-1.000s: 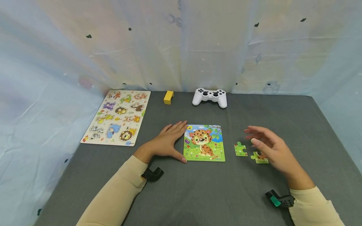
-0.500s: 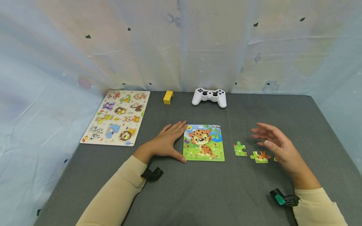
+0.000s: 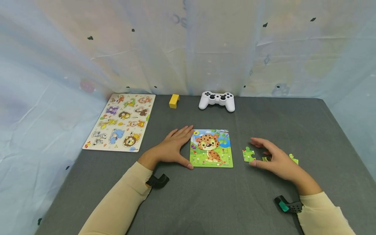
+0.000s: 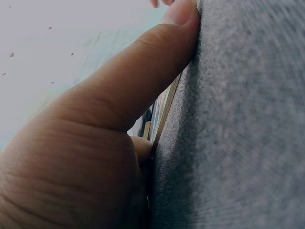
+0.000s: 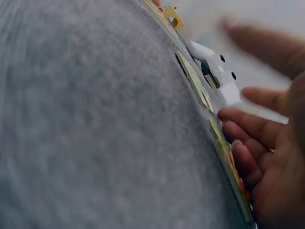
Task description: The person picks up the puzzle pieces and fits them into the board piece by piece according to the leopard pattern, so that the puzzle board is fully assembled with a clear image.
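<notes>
Left hand is splayed, gripping nothing, along the puzzle's left edge, probably to steady it, while the empty right hand hangs loosely parted over pieces right of it, seemingly leaving room for one.

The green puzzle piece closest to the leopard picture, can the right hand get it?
Probably yes: the right hand is close beside the green puzzle piece, open, and I see nothing lying between them.
</notes>
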A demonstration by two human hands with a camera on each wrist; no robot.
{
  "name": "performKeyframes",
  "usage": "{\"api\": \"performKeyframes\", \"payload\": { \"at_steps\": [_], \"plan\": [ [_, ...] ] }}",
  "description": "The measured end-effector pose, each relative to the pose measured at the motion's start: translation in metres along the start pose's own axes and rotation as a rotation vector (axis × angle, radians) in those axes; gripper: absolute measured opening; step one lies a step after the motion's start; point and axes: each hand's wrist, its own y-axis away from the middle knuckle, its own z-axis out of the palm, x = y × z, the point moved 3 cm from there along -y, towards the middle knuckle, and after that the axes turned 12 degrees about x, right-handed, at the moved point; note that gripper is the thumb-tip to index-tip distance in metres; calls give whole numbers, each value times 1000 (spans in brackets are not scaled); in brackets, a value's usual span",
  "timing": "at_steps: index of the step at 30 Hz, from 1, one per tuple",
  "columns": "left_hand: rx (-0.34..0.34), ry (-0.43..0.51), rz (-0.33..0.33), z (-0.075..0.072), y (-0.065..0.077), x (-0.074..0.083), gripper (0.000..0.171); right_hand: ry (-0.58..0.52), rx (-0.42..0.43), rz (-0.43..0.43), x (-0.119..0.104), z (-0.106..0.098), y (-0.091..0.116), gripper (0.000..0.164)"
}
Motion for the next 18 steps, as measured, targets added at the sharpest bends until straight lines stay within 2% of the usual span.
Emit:
{"api": "performKeyframes", "payload": {
  "at_steps": [4,9,18],
  "plan": [
    [6,4,5,-1,0,1,135,126,11,-53,0,4,-1,64],
    [8,4,0,-1,0,0,135,180,30,-101,-4,8,-1,51],
    [7,11,-1,-2,0,2,135,183,81,-29,-15,8,0,35]
  ]
}}
